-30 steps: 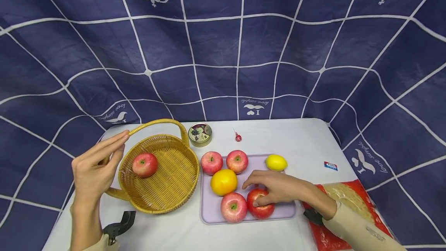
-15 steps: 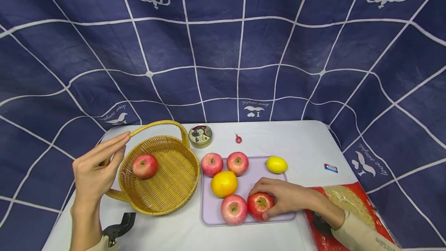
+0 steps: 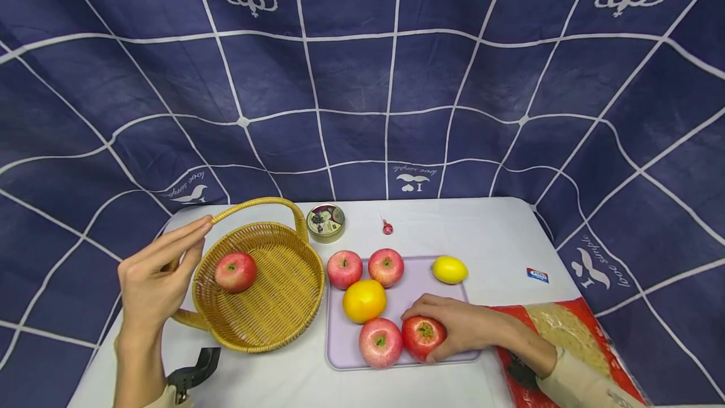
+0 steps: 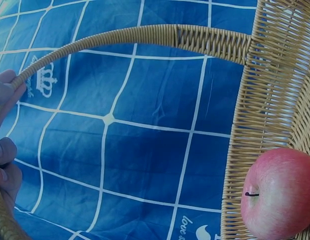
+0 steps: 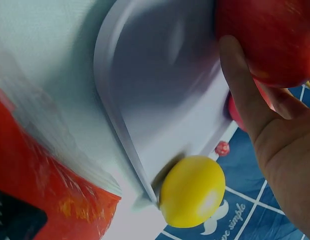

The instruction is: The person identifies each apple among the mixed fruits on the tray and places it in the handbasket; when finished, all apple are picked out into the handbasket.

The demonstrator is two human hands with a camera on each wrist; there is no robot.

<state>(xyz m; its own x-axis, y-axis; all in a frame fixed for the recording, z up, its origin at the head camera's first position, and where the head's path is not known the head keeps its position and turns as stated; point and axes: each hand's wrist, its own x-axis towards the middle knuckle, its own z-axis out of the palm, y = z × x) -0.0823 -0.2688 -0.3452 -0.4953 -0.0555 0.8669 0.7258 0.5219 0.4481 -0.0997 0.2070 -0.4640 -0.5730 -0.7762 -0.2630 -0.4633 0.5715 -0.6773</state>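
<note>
My right hand (image 3: pixel 461 326) grips a dark red apple (image 3: pixel 421 340), fingers over its far side and thumb on its near side. This apple has a yellowish patch on top and sits at the front of the lilac tray (image 3: pixel 447 361). Beside it lies a paler red apple (image 3: pixel 381 343). At the left, my left hand (image 3: pixel 158 263) holds the arched handle (image 3: pixel 257 201) of a wicker basket (image 3: pixel 283 288) between thumb and fingers. One pink-red apple (image 3: pixel 235 272) lies inside the basket, also filling the lower right of the left wrist view.
Two more apples (image 3: pixel 345 269), a yellow-orange fruit (image 3: pixel 364 301) and a lemon (image 3: pixel 450 269) sit on the tray. Behind are a round tin (image 3: pixel 325 223) and a wrapped lollipop (image 3: pixel 387 228). To the right lie a small blue-red packet (image 3: pixel 537 276) and a red plastic bag (image 3: pixel 572 326).
My right hand has closed round the dark red apple and tipped it so that its yellowish patch shows. The left hand and the basket have stayed in place.
</note>
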